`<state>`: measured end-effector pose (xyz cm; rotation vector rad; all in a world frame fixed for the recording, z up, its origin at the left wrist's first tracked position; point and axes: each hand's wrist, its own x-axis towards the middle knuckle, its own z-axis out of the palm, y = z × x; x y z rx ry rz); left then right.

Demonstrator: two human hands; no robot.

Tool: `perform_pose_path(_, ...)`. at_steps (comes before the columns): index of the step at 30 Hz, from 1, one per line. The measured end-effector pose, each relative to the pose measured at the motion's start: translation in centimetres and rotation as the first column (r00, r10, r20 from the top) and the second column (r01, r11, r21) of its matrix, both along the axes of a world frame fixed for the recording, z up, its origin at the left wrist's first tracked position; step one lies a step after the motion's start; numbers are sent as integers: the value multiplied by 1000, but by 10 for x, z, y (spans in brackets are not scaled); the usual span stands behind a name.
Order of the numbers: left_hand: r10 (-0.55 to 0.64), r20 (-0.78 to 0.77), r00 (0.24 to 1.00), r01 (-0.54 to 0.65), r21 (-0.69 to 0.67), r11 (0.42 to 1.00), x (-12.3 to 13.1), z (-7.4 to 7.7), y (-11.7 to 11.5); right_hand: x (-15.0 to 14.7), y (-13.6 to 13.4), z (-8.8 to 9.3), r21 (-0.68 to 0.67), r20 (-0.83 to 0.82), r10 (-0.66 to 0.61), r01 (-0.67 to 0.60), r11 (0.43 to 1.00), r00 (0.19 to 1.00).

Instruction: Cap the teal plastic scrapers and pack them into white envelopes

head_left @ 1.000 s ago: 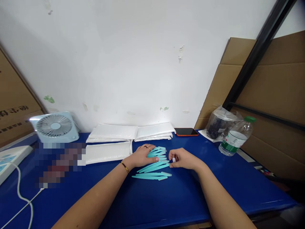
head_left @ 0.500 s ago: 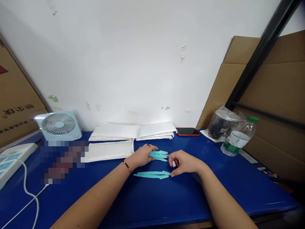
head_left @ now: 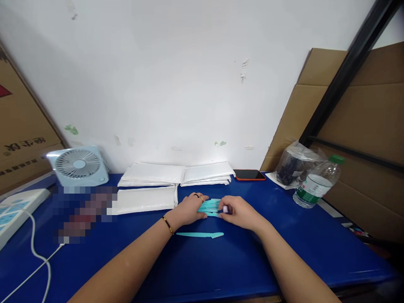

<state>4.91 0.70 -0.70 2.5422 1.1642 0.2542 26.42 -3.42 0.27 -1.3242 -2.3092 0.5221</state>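
Note:
My left hand [head_left: 191, 208] is closed over the left part of a bundle of turquoise eyebrow razors [head_left: 211, 205] on the blue table. At the bundle's right end, my right hand [head_left: 238, 211] pinches the end of an eyebrow razor along its near side. A small pale pink piece [head_left: 225, 209] shows among the fingers of this hand; I cannot make out what it is. Closer to me, a single eyebrow razor [head_left: 200, 235] lies flat, its head to the right. The left hand hides the handles of the bundle.
White padded packets [head_left: 151, 172] lie in stacks along the wall, one packet [head_left: 145, 200] in front. A phone [head_left: 250, 174] is beside them. A water bottle [head_left: 315, 185] and a bagged dark cup [head_left: 288, 168] stand right; a small fan [head_left: 78, 165] and power strip [head_left: 22, 210] are left.
My right hand has moved one of the two loose eyebrow razors away from me, up to the bundle. The other loose razor has stayed in place. My left hand remains on the bundle.

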Motion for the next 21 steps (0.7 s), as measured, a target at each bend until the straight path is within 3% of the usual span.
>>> perform_pose_path(4,12,-33,999,-11,34,999,4,1,1,-23,-15,4,-33,53,259,-257,966,965)
perform_pose_path(7,30,-100,995,-26,37,999,8,5,0,-26,-18,2,-44,102,277,-273,961,956)
perform_pose_path(9,51,-156,986,-44,47,998,12,6,0,-9,-18,1,-72,113,241,-234,970,964)
perform_pose_path(12,104,-211,972,-92,67,993,17,4,0,46,-20,-3,-164,120,75,-55,985,990)
perform_pose_path(14,131,-216,968,-116,79,990,19,0,0,94,-20,-10,-200,140,-129,156,967,982)
perform_pose_path(17,156,-199,967,-139,99,985,18,-1,-1,159,-16,-23,-66,224,-496,521,851,839)
perform_pose_path(19,180,-160,971,-164,109,980,16,3,-3,180,-13,-25,-4,252,-619,640,768,744)
perform_pose_path(21,192,-44,980,-188,91,978,15,11,-6,173,-12,-14,93,175,-665,660,745,726)
